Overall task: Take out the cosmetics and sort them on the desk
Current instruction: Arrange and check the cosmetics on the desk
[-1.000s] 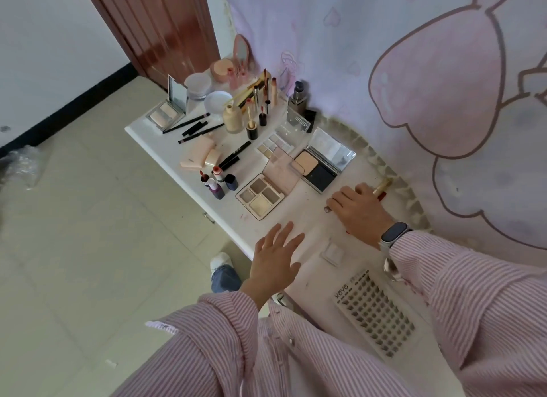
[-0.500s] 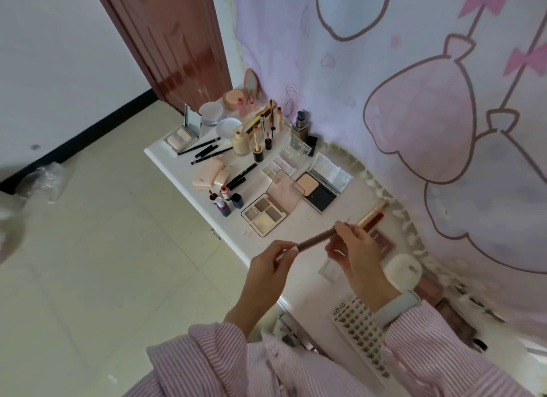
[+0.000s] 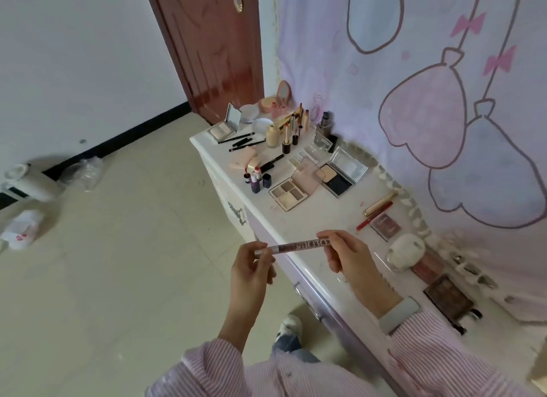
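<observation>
Above the near edge of the white desk [image 3: 310, 219], a slim brown cosmetic pencil [image 3: 299, 245] with pale lettering along its barrel, held roughly level in the air between two hands. Left hand [image 3: 251, 268]: fingers curled, thumb and fingertips pinching the pencil's pale left end. Right hand [image 3: 349, 256]: fingers wrapped round the right end, wrist carrying a grey watch band [image 3: 399, 313], sleeve striped pink and white.

Across the desk, other cosmetics spread out: an open four-pan eyeshadow palette [image 3: 288, 193] near the middle, an open black powder compact [image 3: 340, 176] with its mirror raised just beyond, small lipsticks [image 3: 256, 180] standing upright to the left of the palette. Farther back, an open mirrored compact [image 3: 226, 127], dark pencils [image 3: 242, 142] lying beside it, a cream bottle [image 3: 273, 136] and several tubes standing upright. Toward the wall hanging, a gold tube [image 3: 380, 202] beside a red pencil [image 3: 374, 216], a small brown square compact [image 3: 384, 226] just below them, then a white rounded case [image 3: 405, 250].

On the floor at left, a clear crumpled plastic bag [image 3: 85, 171].
</observation>
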